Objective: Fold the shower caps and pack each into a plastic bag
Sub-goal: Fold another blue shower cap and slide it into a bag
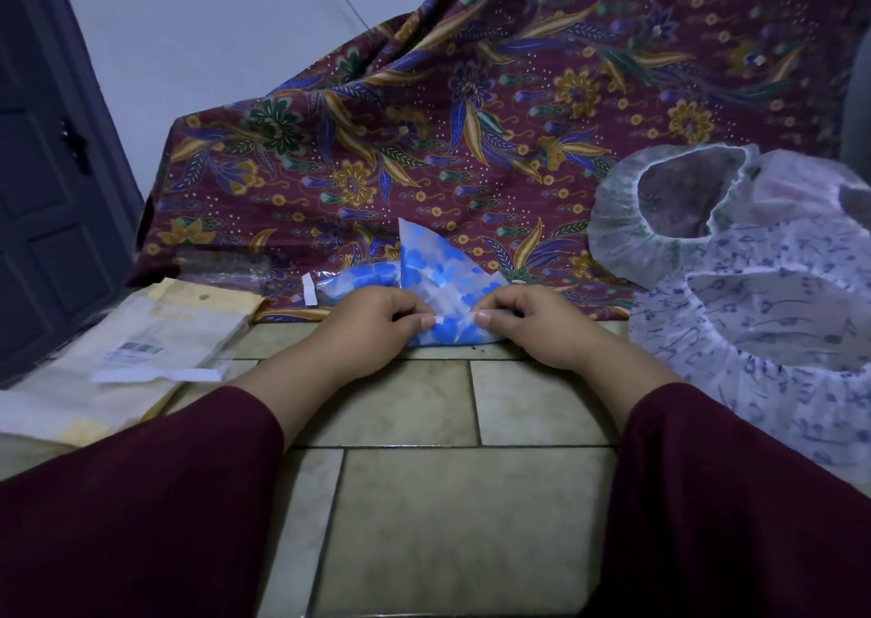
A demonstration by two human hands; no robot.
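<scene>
Nearest to me are my two dark red sleeves (141, 499), reaching forward over the tiled floor (471, 499). Past them, my left hand (372, 323) and right hand (532, 323) sit close together on the blue-flowered shower cap (447, 297), each pinching its near edge between thumb and curled fingers. I hold it from both sides so the slippery film stays flat while I set the fold; one corner stands up behind my hands, so by my reckoning the folding is only partly done. The cap lies where the tiles meet the patterned cloth (471, 122), right in front of me.

Just behind my left hand lies one packed bag (353, 283), clear plastic with a blue cap already folded inside (a white strip shows at its left end). I'd guess it rests there to keep finished pieces out of the way.

To my left lie the flat paper envelopes (155, 335), at least two overlapping, and beyond them some clear plastic bags (221, 273), too faint to count.

To my right wait the unfolded caps within easy reach: I count three, a blue-printed cap (763, 335) nearest, a pale green-dotted cap (627, 226) behind it, and a pinkish cap (796, 188) tucked at the back.

Farthest left stands a dark door (47, 170).
</scene>
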